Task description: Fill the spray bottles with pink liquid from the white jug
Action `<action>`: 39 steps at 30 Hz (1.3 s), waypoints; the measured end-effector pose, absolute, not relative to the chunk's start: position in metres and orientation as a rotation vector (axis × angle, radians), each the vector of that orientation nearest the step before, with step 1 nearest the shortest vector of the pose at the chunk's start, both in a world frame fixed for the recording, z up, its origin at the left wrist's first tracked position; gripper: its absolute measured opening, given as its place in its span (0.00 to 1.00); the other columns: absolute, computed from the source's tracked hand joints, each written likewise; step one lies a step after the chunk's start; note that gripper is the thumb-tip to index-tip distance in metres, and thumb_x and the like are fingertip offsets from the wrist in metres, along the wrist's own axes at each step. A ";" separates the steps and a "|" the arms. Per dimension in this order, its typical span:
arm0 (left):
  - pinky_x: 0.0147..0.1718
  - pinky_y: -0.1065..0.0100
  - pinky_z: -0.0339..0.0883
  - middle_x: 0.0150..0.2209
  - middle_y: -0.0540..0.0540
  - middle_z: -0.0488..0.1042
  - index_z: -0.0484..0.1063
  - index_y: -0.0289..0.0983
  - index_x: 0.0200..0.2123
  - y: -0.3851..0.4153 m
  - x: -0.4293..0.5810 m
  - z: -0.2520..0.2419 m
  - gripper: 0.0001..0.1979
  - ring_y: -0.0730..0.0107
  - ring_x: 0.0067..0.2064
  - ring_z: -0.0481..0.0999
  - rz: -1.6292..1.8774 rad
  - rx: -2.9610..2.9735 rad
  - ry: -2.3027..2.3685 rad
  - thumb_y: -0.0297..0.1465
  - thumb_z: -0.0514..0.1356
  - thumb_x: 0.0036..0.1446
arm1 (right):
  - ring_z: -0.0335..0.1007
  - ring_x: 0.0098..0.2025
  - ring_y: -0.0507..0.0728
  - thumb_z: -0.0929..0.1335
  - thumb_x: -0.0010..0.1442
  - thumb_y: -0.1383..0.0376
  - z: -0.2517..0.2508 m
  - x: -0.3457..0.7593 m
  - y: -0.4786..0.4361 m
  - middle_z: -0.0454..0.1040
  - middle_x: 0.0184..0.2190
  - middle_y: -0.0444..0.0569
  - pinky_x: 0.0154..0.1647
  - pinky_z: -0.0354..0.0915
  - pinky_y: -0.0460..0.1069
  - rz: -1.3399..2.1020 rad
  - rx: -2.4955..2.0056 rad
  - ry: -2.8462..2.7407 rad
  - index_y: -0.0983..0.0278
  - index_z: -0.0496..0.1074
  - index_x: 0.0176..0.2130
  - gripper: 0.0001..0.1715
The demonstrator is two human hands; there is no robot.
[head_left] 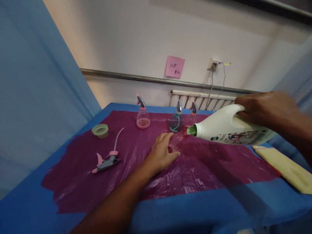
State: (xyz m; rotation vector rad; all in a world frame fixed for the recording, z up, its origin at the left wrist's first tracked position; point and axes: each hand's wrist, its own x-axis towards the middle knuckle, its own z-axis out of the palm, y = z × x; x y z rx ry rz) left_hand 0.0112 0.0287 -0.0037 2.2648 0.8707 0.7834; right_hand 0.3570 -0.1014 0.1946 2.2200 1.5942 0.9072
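Note:
My right hand (255, 107) is wrapped round the handle of a cream jug-shaped bottle (219, 126), tipped so its green-lined mouth points left. Under that mouth, my left hand (162, 151) curls round a clear bottle (175, 142) that leans towards the cream bottle's mouth. Whether liquid is flowing is too small to tell. A detached grey and pink spray head (107, 163) with its tube lies to the left of my left hand.
Behind my hands stand a spray bottle with pink liquid (143, 119), a blue one (175, 122) and another pink-necked one (191, 119). A green tub (100, 130) is at left, a yellow cloth (285, 165) at right. Purple plastic sheet (80, 175) covers the blue table.

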 end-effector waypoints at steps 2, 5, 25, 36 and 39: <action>0.74 0.43 0.70 0.69 0.38 0.76 0.71 0.42 0.72 0.028 0.011 -0.003 0.38 0.42 0.72 0.75 0.776 2.267 0.874 0.34 0.75 0.61 | 0.76 0.34 0.63 0.65 0.66 0.49 0.194 0.358 -0.101 0.85 0.37 0.51 0.30 0.49 0.53 0.904 2.217 1.605 0.54 0.76 0.39 0.15; 0.73 0.42 0.71 0.68 0.39 0.76 0.71 0.43 0.72 0.028 0.011 -0.003 0.38 0.43 0.71 0.76 0.784 2.270 0.864 0.34 0.75 0.60 | 0.75 0.34 0.63 0.65 0.66 0.49 0.195 0.359 -0.102 0.84 0.36 0.51 0.29 0.49 0.53 0.927 2.206 1.613 0.54 0.75 0.39 0.15; 0.74 0.42 0.70 0.68 0.39 0.76 0.71 0.44 0.72 0.030 0.011 -0.006 0.37 0.43 0.71 0.75 0.795 2.269 0.855 0.35 0.75 0.62 | 0.77 0.35 0.65 0.64 0.66 0.49 0.196 0.356 -0.102 0.85 0.37 0.51 0.29 0.51 0.54 0.920 2.211 1.624 0.53 0.75 0.39 0.15; 0.73 0.40 0.71 0.68 0.40 0.76 0.71 0.46 0.72 0.031 0.012 -0.009 0.37 0.42 0.71 0.76 0.805 2.258 0.853 0.35 0.76 0.61 | 0.74 0.33 0.63 0.64 0.65 0.48 0.196 0.356 -0.101 0.84 0.35 0.50 0.29 0.49 0.53 0.933 2.226 1.638 0.53 0.74 0.38 0.16; 0.74 0.41 0.70 0.69 0.40 0.76 0.71 0.45 0.72 0.031 0.011 -0.009 0.37 0.42 0.72 0.75 0.795 2.264 0.862 0.35 0.76 0.62 | 0.75 0.34 0.64 0.64 0.64 0.47 0.195 0.357 -0.101 0.84 0.36 0.51 0.29 0.50 0.53 0.922 2.245 1.628 0.53 0.75 0.38 0.17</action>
